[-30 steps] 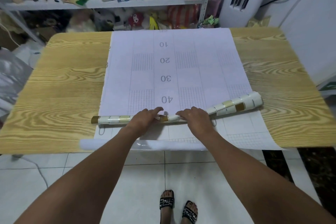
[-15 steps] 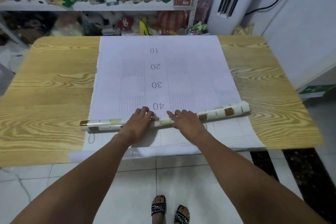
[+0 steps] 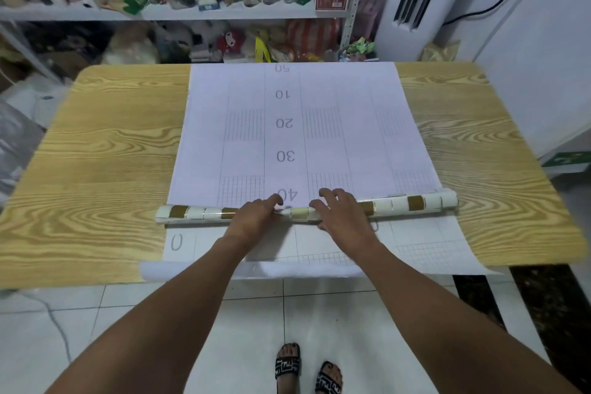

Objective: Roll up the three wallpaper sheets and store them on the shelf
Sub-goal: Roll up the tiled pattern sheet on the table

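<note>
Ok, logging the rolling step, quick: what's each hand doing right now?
Left hand: open, fingers pressing on the wallpaper roll.
Right hand: open, fingers pressing on the same roll.

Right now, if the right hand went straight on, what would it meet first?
Looks free: only the flat wallpaper sheet lies ahead of the right hand, then probably the shelf.

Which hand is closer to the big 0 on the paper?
Left. The left hand rests on the roll just right of the 0; the right hand is farther right.
</note>
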